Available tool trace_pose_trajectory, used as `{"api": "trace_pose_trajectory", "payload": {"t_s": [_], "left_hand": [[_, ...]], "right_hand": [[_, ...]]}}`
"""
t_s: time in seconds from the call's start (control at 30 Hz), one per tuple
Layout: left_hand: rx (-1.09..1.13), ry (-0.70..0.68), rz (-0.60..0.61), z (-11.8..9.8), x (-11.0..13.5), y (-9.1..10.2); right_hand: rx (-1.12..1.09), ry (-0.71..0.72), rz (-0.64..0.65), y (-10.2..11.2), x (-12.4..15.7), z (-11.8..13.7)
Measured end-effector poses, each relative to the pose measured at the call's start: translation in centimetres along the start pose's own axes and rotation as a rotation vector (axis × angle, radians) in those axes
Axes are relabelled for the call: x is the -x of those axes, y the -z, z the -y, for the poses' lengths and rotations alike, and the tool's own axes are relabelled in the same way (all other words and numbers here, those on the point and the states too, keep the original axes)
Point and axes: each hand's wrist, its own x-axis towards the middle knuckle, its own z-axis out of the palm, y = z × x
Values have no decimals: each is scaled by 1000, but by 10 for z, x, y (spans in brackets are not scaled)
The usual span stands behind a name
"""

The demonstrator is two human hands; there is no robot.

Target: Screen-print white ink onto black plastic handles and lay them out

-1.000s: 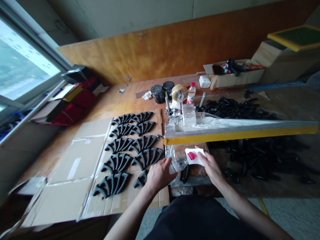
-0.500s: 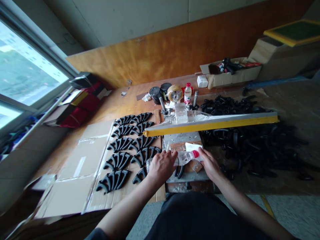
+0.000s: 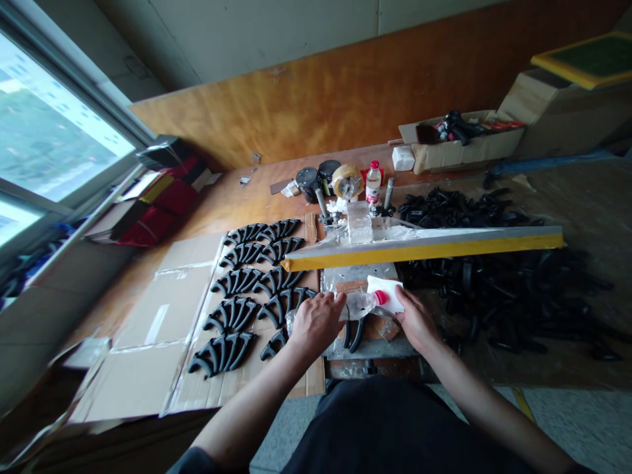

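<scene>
My left hand (image 3: 318, 321) is wrapped over a clear plastic bottle (image 3: 359, 304), which lies on its side with its red cap pointing right. In my right hand (image 3: 413, 319) a folded white cloth or paper wipe (image 3: 392, 295) is pinched, right beside the cap; whether the two touch I cannot tell. Just under the bottle, a pair of curved black parts (image 3: 353, 334) sits on the metal plate of a fixture. Above my hands runs a long bar with a yellow edge (image 3: 424, 253), fixed to that fixture.
Rows of curved black parts (image 3: 232, 315) lie on cardboard (image 3: 143, 329) to the left. A heap of black parts (image 3: 513, 296) covers the right side. Behind the bar stand black tubs (image 3: 308, 184), a tape roll (image 3: 348, 183) and another red-capped bottle (image 3: 373, 184).
My right hand has moved slightly, and the white wipe now shows more fully behind the cap. The bottle has shifted a little left in my left hand. The view has tilted slightly.
</scene>
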Motion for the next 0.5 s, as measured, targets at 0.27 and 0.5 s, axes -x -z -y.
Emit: {"api": "trace_pose_trajectory", "payload": {"t_s": [0.27, 0.5], "left_hand": [[13, 54, -8, 15, -4, -8], [61, 1, -8, 15, -2, -12]], "right_hand": [[-41, 13, -2, -8, -6, 3], [-119, 9, -1, -19, -11, 10]]}}
